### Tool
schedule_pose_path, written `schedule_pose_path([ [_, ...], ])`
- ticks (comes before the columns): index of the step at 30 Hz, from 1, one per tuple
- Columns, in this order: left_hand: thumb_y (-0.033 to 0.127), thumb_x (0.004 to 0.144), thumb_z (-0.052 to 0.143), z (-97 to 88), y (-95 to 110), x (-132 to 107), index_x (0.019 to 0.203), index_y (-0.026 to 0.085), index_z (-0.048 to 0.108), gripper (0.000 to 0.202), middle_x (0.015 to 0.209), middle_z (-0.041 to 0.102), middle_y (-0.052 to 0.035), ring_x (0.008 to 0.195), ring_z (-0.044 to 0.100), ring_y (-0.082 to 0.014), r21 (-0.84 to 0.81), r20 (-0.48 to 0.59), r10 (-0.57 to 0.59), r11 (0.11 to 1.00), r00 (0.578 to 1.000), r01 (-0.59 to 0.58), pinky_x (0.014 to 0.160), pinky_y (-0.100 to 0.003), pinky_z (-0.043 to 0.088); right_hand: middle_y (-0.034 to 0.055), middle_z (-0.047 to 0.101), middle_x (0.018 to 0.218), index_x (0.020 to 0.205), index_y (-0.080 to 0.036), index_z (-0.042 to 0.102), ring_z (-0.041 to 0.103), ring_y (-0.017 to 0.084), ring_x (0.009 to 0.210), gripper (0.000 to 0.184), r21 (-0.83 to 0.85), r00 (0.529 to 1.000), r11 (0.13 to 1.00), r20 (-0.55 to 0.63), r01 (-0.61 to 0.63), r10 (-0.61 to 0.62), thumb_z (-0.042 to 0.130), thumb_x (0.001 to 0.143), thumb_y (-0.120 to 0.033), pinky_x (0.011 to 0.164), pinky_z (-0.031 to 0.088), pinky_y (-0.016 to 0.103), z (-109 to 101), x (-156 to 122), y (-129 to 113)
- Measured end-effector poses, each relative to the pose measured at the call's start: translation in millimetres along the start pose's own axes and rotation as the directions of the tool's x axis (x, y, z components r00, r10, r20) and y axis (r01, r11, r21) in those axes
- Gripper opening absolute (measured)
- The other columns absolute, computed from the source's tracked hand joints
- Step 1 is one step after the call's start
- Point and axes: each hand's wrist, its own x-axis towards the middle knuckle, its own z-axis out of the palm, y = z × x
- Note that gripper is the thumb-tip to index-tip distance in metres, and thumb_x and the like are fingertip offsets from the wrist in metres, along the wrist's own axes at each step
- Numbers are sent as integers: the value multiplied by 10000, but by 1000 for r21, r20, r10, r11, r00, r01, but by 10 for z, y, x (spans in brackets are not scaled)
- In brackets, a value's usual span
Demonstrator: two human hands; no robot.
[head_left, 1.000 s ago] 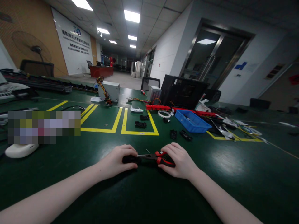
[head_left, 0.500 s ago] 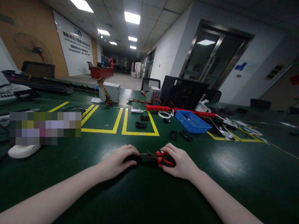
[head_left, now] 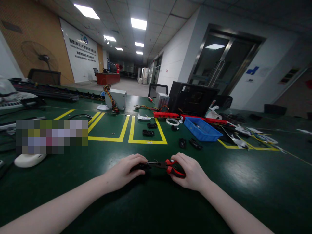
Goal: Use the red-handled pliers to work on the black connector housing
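Note:
Both my hands rest on the green table near its front edge. My left hand (head_left: 125,170) is closed over a small black part (head_left: 139,167), most of it hidden under the fingers. My right hand (head_left: 188,170) grips the red and black handles of a pair of pliers (head_left: 168,165). The pliers' dark jaws point left and meet the black part between the two hands.
Yellow tape boxes mark the table beyond, with small black parts (head_left: 148,132) inside one. A blue bin (head_left: 201,129), a red strip (head_left: 165,115), a black case (head_left: 192,97) and a grey power supply (head_left: 118,99) stand further back. A white object (head_left: 29,160) lies at the left.
Both hands, the pliers and the part sit slightly lower and to the right in the picture, as the camera shifted. The grips look the same.

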Motion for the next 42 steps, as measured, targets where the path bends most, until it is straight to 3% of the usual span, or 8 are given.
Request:
schedule_pose_path([
  [5, 177, 929, 570, -7, 6, 0, 1186, 224, 573, 262, 1237, 599, -63, 1140, 576, -208, 11, -12, 9, 1000, 1000, -9, 993, -413, 481, 82, 660, 953, 1065, -189, 534, 644, 209, 805, 365, -31, 999, 999, -46, 12, -14, 650, 728, -264, 708, 542, 350, 15, -3, 9],
  [21, 106, 888, 614, 1, 63, -18, 1180, 227, 603, 316, 1234, 588, -56, 1137, 578, -190, -17, -120, 29, 999, 992, -31, 1004, -386, 495, 83, 662, 986, 1162, -184, 533, 640, 206, 799, 464, -35, 1000, 999, 1, 16, -16, 638, 728, -310, 692, 522, 353, 55, -16, 53],
  [29, 193, 940, 579, -6, 69, -11, 1202, 214, 597, 264, 1209, 606, -66, 1117, 586, -191, -22, -71, 71, 997, 995, -72, 999, -372, 487, 74, 667, 954, 1072, -193, 551, 602, 192, 754, 372, -15, 999, 1000, -17, 27, -27, 623, 720, -290, 665, 459, 339, 67, -27, 72],
  [42, 162, 934, 577, -10, 92, -14, 1204, 226, 596, 278, 1251, 576, -67, 1149, 559, -198, -31, -48, 80, 996, 996, -81, 1022, -387, 469, 76, 662, 921, 1046, -181, 568, 576, 199, 762, 356, -36, 997, 997, -5, 71, -71, 641, 704, -249, 706, 445, 349, -58, 8, 83],
])
